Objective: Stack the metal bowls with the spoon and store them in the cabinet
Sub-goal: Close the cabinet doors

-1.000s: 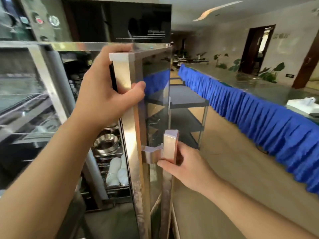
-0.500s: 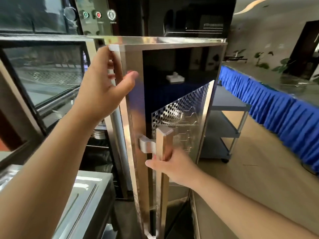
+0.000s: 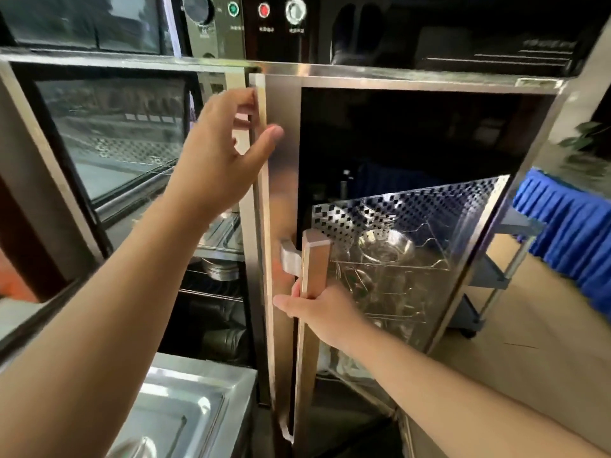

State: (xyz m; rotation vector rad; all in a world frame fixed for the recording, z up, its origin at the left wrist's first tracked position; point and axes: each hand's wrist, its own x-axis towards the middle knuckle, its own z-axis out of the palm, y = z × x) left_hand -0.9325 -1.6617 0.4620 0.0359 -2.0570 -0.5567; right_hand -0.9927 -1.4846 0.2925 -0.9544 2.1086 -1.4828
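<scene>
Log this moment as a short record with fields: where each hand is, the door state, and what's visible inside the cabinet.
left hand: at the top edge of the cabinet door, thumb on its front face
right hand: gripping the vertical door handle
door state: nearly shut, narrow gap on the left edge
inside cabinet: metal bowls on wire racks, seen through the glass
spoon: not discernible

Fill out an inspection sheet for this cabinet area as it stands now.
Surface: steel tray at lower left, nothing seen on its visible part.
Job's things: cabinet door nearly shut; metal bowls on a rack in the gap.
Clutter: nothing seen.
Grippers: left hand at the door's top edge, grip loose; right hand gripping the door handle.
Cables: nothing seen.
Surroundings: control panel above; blue table skirt and grey cart at right.
</scene>
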